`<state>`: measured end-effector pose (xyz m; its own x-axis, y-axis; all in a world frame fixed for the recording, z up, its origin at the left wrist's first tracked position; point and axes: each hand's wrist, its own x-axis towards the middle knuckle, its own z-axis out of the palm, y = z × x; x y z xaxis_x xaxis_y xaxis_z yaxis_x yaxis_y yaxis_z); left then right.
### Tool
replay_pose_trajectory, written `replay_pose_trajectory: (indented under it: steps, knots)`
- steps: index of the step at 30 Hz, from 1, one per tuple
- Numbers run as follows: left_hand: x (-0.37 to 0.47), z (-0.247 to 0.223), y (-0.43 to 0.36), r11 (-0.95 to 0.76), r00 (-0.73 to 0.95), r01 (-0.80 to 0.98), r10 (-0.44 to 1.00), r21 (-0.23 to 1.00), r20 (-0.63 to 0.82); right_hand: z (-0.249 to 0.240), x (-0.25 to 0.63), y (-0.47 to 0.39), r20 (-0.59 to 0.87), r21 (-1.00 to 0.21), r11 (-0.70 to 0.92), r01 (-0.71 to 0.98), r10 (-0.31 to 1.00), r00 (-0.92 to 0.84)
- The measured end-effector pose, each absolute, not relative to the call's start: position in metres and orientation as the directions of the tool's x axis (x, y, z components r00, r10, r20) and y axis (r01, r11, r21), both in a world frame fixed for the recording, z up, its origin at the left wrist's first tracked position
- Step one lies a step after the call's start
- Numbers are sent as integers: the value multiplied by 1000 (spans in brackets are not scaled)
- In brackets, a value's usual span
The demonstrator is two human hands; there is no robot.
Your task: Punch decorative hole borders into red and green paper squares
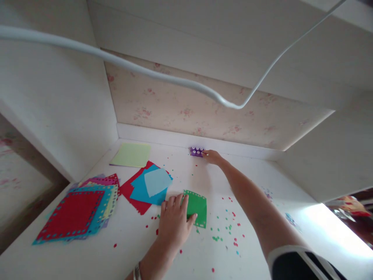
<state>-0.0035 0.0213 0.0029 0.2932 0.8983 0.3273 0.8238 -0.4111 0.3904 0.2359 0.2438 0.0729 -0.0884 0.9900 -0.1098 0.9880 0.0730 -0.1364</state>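
My left hand (175, 219) lies flat with its fingers apart, touching the left edge of a green paper sheet (198, 210) with holes punched along its edges. At the back of the table, my right hand (212, 156) reaches to two rows of small purple craft punches (197, 152). Its fingers are closed round a punch at the right end, partly hiding it. Beyond my left fingers, blue paper (141, 186) rests on red paper (130, 186), with a pale blue piece (157, 181) on top.
A pile of punched sheets, red uppermost (72, 212), lies at the left. Pale green paper (131, 154) sits at the back left. Small green cutouts (217, 238) and red cutouts are scattered over the white table (134, 256). A white cable (175, 79) crosses above.
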Motion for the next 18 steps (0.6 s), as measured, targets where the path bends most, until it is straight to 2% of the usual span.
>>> replay_pose_trajectory:
  steps: [5, 11, 14, 16, 18]
  knots:
    - [-7, 2, 26, -399, 265, 759, 911, 514, 317, 70, 238, 237, -166, -230, 8, 973, 985, -47]
    - [-13, -6, 38, -380, 215, 625, 923, 682, 318, 68, 241, 200, -264, -398, 18, 917, 955, -133]
    - [-16, -4, 43, -275, 173, 562, 961, 780, 215, 69, 243, 158, -294, -448, 23, 894, 940, -171]
    - [-18, 3, 44, -226, 228, 506, 966, 832, 124, 70, 244, 124, -298, -476, 33, 879, 934, -196]
    - [-19, 12, 43, -243, 270, 486, 955, 840, 120, 69, 244, 89, -275, -505, 71, 860, 931, -239]
